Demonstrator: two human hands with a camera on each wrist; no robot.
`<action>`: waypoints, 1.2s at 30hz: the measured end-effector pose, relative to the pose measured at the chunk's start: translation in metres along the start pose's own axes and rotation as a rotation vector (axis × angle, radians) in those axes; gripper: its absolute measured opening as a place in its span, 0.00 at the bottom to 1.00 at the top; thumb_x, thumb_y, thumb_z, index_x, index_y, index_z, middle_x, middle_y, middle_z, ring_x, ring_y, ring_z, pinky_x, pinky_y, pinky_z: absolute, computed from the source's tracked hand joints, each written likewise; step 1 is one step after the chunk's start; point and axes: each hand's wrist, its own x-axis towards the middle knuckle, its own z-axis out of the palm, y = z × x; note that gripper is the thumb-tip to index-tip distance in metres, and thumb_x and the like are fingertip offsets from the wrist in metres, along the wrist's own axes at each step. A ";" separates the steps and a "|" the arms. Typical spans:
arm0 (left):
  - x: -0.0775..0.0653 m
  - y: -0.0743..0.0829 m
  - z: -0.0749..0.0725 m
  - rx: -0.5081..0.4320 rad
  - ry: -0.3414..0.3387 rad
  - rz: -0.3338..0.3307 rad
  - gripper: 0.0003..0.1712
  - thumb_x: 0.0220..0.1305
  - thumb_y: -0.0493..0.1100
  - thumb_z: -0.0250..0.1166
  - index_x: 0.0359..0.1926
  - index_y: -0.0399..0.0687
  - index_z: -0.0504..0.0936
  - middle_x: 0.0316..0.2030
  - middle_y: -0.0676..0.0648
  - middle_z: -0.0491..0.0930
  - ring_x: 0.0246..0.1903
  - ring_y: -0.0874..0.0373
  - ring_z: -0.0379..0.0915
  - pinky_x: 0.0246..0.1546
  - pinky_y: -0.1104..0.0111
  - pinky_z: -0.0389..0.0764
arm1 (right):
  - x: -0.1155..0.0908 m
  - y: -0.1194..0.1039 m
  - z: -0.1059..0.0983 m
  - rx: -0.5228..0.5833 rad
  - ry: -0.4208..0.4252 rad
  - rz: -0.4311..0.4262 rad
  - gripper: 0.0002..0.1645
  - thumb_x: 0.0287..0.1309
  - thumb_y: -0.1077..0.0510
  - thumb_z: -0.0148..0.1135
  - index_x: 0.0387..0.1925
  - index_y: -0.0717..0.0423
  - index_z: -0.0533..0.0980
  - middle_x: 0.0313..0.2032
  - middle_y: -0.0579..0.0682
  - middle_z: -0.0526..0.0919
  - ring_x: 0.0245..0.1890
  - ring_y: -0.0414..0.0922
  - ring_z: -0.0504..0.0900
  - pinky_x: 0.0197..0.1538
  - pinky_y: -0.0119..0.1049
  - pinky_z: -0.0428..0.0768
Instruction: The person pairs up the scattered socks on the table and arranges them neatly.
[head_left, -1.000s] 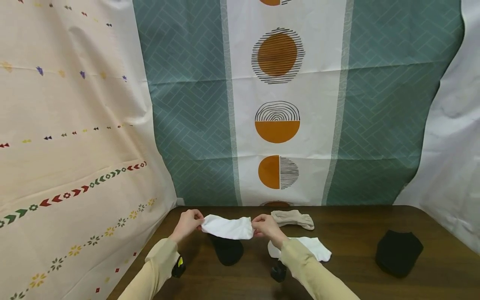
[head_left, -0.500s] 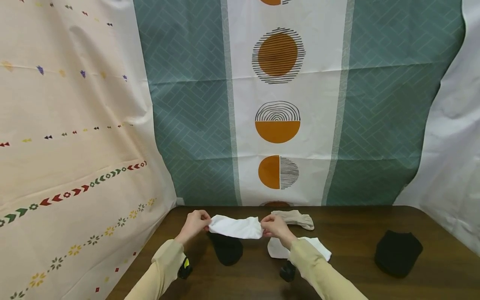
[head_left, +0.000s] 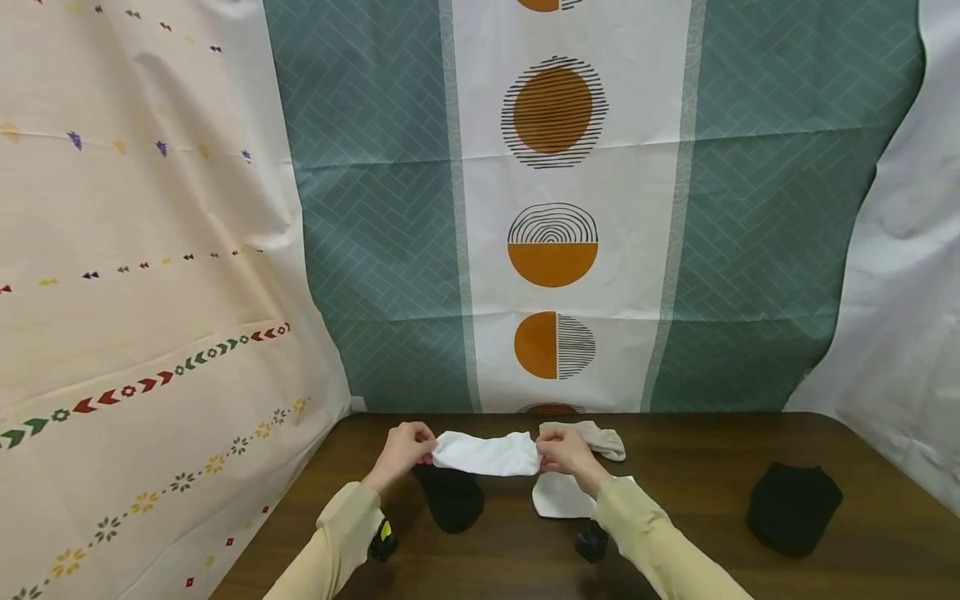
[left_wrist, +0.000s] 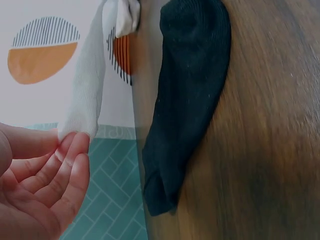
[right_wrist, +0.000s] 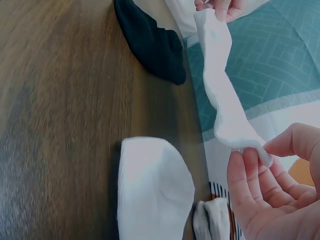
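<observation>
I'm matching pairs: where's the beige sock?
In the head view, the beige sock lies far back on the table, right of centre, partly hidden behind the right hand.

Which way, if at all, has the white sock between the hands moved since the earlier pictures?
Yes: in the head view, the held white sock has shifted right against the nearby black sock.

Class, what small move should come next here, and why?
Probably carry the held white sock rightward and lower it onto the other white sock. The left grip and right grip pinch the first by its ends, above the table, while the second, alike in colour, lies near the right grip.
</observation>
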 end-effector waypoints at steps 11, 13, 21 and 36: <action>0.002 0.008 0.011 -0.033 -0.016 0.023 0.03 0.53 0.29 0.62 0.25 0.33 0.77 0.16 0.47 0.75 0.15 0.52 0.74 0.17 0.68 0.75 | -0.002 0.002 -0.014 -0.017 0.018 0.007 0.08 0.46 0.70 0.53 0.32 0.70 0.71 0.24 0.54 0.72 0.21 0.45 0.75 0.31 0.41 0.78; 0.002 0.010 0.013 -0.035 -0.017 0.023 0.03 0.53 0.29 0.62 0.25 0.33 0.77 0.16 0.47 0.75 0.15 0.52 0.74 0.17 0.68 0.75 | -0.002 0.002 -0.017 -0.014 0.022 0.011 0.08 0.46 0.70 0.53 0.32 0.70 0.71 0.24 0.54 0.72 0.21 0.45 0.74 0.31 0.42 0.78; 0.005 0.016 0.020 -0.047 -0.037 0.033 0.02 0.54 0.29 0.61 0.26 0.32 0.77 0.17 0.47 0.76 0.15 0.55 0.74 0.18 0.68 0.76 | 0.000 0.003 -0.028 -0.014 0.031 0.042 0.09 0.48 0.70 0.55 0.35 0.72 0.71 0.26 0.55 0.74 0.21 0.46 0.76 0.30 0.41 0.78; 0.005 0.031 0.036 -0.093 -0.080 0.045 0.03 0.55 0.30 0.61 0.27 0.32 0.78 0.20 0.46 0.75 0.17 0.53 0.75 0.20 0.66 0.77 | -0.007 0.000 -0.051 -0.095 0.050 0.035 0.08 0.47 0.69 0.55 0.33 0.69 0.72 0.25 0.54 0.73 0.21 0.45 0.74 0.31 0.40 0.78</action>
